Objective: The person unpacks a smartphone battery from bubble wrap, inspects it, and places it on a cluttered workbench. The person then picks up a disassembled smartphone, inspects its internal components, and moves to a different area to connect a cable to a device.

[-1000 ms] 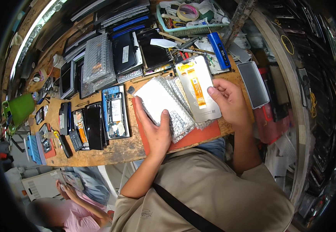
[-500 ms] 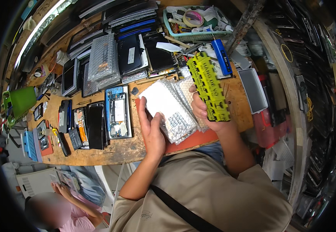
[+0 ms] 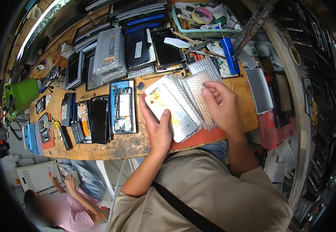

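Observation:
A phone screen panel (image 3: pixel 175 118) with a silver back and a yellow strip rests tilted on a stack of bubble wrap. My left hand (image 3: pixel 158 129) grips its left side, thumb across the back and fingers along the edge. Close by on the right, my right hand (image 3: pixel 223 101) hovers over or touches a pinkish bubble-wrap sleeve (image 3: pixel 199 94). Its fingers are curled in toward the thumb, and whatever they may hold is hidden. Under the stack lies an orange-red mat (image 3: pixel 210 136).
Left of the panel lies an opened blue-framed phone (image 3: pixel 122 108) beside several dark screens (image 3: pixel 99 120). Bubble-wrapped stacks (image 3: pixel 108 54) stand behind. A blue electric screwdriver (image 3: pixel 229 56) and a basket of supplies (image 3: pixel 206 33) are at the back right. A co-worker (image 3: pixel 79 210) sits at lower left.
The yellow-and-black sheet in my right hand has gone from view, and that hand now curls above the bubble wrap. The panel's silver back and yellow strip now show. The view has shifted slightly.

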Available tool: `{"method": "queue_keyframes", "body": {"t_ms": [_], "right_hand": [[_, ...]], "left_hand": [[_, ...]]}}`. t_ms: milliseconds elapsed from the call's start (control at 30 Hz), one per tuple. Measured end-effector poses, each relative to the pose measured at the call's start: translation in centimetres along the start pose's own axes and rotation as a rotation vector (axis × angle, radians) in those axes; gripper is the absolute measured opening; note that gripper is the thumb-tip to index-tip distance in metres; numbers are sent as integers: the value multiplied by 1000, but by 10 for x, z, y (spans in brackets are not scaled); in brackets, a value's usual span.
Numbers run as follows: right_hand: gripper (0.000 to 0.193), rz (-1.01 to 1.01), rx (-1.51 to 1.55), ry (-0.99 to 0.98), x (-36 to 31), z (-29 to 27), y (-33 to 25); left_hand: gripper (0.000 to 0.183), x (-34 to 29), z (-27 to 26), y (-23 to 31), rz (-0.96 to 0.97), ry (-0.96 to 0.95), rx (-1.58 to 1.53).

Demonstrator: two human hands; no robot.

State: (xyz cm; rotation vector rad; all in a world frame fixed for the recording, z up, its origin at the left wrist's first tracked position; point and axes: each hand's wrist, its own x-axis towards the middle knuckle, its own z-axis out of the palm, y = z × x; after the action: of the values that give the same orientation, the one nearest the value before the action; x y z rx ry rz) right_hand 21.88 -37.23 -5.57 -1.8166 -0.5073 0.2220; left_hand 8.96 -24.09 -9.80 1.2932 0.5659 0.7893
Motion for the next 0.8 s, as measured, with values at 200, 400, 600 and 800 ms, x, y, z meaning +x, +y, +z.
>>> {"method": "queue_keyframes", "body": {"t_ms": [200, 400, 600, 800], "right_hand": [[34, -100, -522, 94, -14, -42, 22], [38, 49, -357, 20, -23, -41, 34], [37, -7, -401, 20, -15, -39, 25], [35, 18, -275, -31, -15, -32, 23]], "left_hand": [[86, 3, -3, -5, 35, -26, 150], [83, 3, 2, -6, 46, -14, 107], [83, 3, 3, -2, 15, -15, 102], [84, 3, 0, -7, -11, -9, 138]]}}
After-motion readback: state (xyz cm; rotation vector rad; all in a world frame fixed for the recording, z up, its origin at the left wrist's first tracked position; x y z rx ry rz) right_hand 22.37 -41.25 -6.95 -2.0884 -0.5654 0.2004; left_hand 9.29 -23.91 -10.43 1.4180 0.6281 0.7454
